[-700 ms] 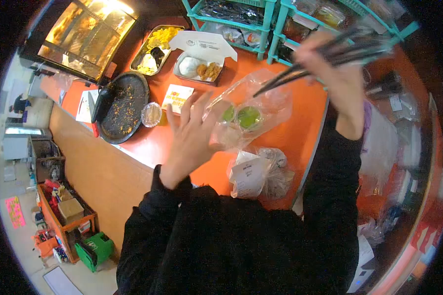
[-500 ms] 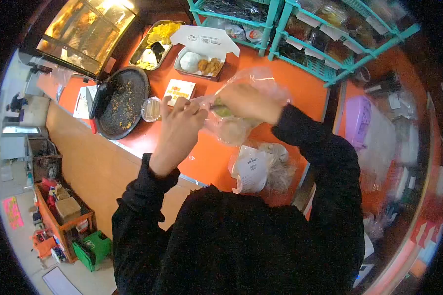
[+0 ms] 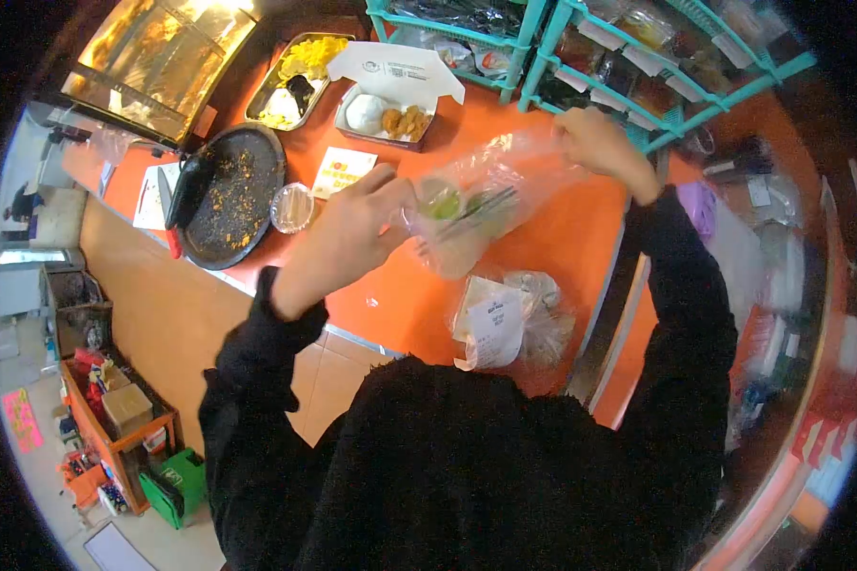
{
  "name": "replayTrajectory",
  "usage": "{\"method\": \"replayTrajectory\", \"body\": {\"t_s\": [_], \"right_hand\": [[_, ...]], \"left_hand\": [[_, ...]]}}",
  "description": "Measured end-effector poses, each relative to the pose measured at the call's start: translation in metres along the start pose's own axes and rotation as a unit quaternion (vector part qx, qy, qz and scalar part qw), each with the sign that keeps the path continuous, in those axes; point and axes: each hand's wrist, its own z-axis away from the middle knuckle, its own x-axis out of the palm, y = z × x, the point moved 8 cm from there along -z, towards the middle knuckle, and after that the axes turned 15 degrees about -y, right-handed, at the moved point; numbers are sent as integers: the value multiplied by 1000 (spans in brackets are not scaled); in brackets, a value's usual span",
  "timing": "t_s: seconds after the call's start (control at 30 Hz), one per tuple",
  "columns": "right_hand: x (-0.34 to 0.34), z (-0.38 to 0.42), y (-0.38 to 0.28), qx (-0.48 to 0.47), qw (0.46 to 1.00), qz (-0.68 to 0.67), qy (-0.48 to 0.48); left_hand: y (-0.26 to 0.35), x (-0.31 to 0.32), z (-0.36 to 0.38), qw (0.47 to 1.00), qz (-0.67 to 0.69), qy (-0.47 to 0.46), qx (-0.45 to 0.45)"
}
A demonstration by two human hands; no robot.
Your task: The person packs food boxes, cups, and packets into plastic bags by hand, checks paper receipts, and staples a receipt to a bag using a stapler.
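Note:
My left hand (image 3: 348,233) is closed, pinching one edge of a clear plastic bag (image 3: 533,157). Out to the right, the fingers of my right hand (image 3: 605,147) close on the bag's other end, so it stretches between both hands. Inside the bag are round green items (image 3: 440,200), perhaps small cups, and thin dark sticks (image 3: 481,207) whose kind I cannot make out. Just beyond my left hand lie a white card or flat box (image 3: 343,172) with orange print and a small round clear container (image 3: 292,208).
An open box (image 3: 383,139) with rice and fried pieces stands at the back, beside a metal tray (image 3: 277,96) of yellow food. A black round pan (image 3: 241,205) lies left. Nearer me is a wrapped bag (image 3: 540,328) with a receipt (image 3: 494,326). Teal racks (image 3: 605,100) border the back right.
My right hand has moved right and away from the bag's contents to its far end, drawing the bag out. The dark sticks inside now show. My left hand has shifted slightly toward me.

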Motion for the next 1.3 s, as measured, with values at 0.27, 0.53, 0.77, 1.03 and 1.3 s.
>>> {"method": "replayTrajectory", "body": {"t_s": [0.27,0.53,0.77,1.03,1.3], "right_hand": [[42,14,-54,-384,795,-470,-13],[68,-11,-23,-369,844,-344,179],[146,-74,-67,-284,879,-374,87],[125,-52,-78,-290,752,-545,229],[94,-17,-69,-235,867,-271,346]], "left_hand": [[-59,108,-24,871,290,395,-10],[-73,110,-80,795,531,290,45],[-10,63,-56,929,73,358,60],[-78,150,-82,960,208,189,2],[-63,153,-89,918,318,237,7]]}}
